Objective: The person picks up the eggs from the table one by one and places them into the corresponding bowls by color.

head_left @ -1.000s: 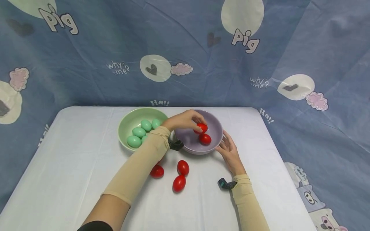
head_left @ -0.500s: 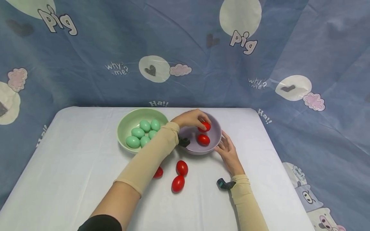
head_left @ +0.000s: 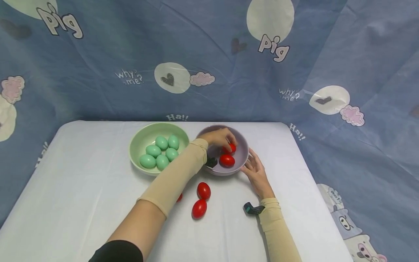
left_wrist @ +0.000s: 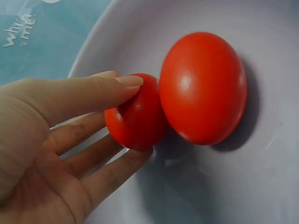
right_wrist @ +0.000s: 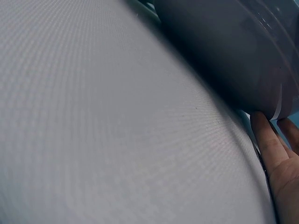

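In the head view, my left hand (head_left: 218, 138) reaches into the purple bowl (head_left: 242, 146) and holds a red egg (head_left: 232, 147). The left wrist view shows the thumb on this egg's top and the fingers beneath it. A second red egg (left_wrist: 203, 88) lies right beside it in the bowl. My right hand (head_left: 257, 175) is at the bowl's right side, its fingers spread along the outer wall; in the right wrist view the fingertips (right_wrist: 258, 116) meet the bowl's lower edge.
A green bowl (head_left: 135, 145) with several mint-green eggs stands left of the purple one. Two red eggs (head_left: 201, 200) lie on the white table (head_left: 82, 182) in front. Another red egg (head_left: 179, 197) is mostly hidden behind the left forearm. A blue printed cloth (head_left: 209, 43) hangs behind.
My left hand moved rightward over the purple bowl with the red egg, then lowered it beside the other egg. My right hand has stayed at the bowl's side.
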`<state>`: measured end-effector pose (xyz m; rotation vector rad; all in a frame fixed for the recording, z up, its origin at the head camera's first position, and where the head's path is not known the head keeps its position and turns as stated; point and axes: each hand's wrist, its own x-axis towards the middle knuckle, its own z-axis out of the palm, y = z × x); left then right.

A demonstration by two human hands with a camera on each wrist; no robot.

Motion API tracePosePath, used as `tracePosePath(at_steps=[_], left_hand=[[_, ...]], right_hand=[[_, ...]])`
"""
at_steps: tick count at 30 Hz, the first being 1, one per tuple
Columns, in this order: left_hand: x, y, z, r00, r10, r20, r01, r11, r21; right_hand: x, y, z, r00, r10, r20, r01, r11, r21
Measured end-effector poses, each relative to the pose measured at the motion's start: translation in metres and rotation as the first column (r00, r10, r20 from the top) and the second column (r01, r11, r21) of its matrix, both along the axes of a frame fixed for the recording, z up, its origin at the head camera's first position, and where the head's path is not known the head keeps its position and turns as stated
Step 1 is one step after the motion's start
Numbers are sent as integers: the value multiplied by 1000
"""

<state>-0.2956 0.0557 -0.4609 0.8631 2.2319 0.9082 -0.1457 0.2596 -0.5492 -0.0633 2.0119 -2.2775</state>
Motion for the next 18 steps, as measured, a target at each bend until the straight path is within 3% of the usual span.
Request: tracePosePath(at_steps=[5, 18], left_hand=[[1, 3, -1, 1000, -24, -7, 23, 999, -44], [2, 8, 0, 999, -33, 2, 33, 998, -51]], right_hand=[[-1, -1, 0, 1000, -7, 7, 7, 1000, -9], [0, -1, -1, 1000, 1, 0, -1, 1000, -31]])
